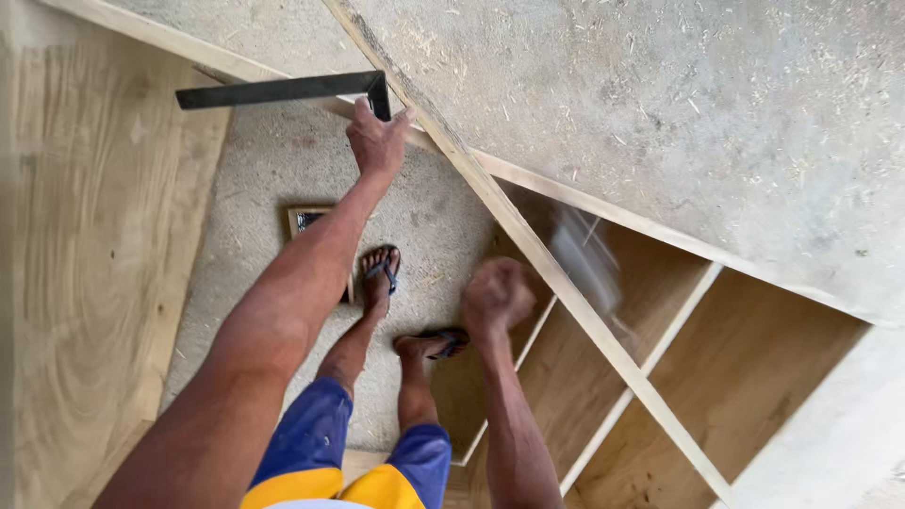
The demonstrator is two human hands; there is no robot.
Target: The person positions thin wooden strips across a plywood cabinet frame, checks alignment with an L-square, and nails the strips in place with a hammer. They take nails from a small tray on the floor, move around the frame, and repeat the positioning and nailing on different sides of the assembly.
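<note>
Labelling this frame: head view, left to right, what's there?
Pale plywood panel → black metal carpenter's square → left hand holding the square → right hand closed on a motion-blurred tool → open plywood compartment.

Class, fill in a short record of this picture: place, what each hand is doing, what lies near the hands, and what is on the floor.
Place: concrete floor strewn with sawdust
Left hand: grips black steel square against a wooden strip
Right hand: closed on a blurred tool, kind unclear
Nearby: plywood cabinet with dividers
Floor: small framed mirror by the feet
Feet: in sandals
</note>
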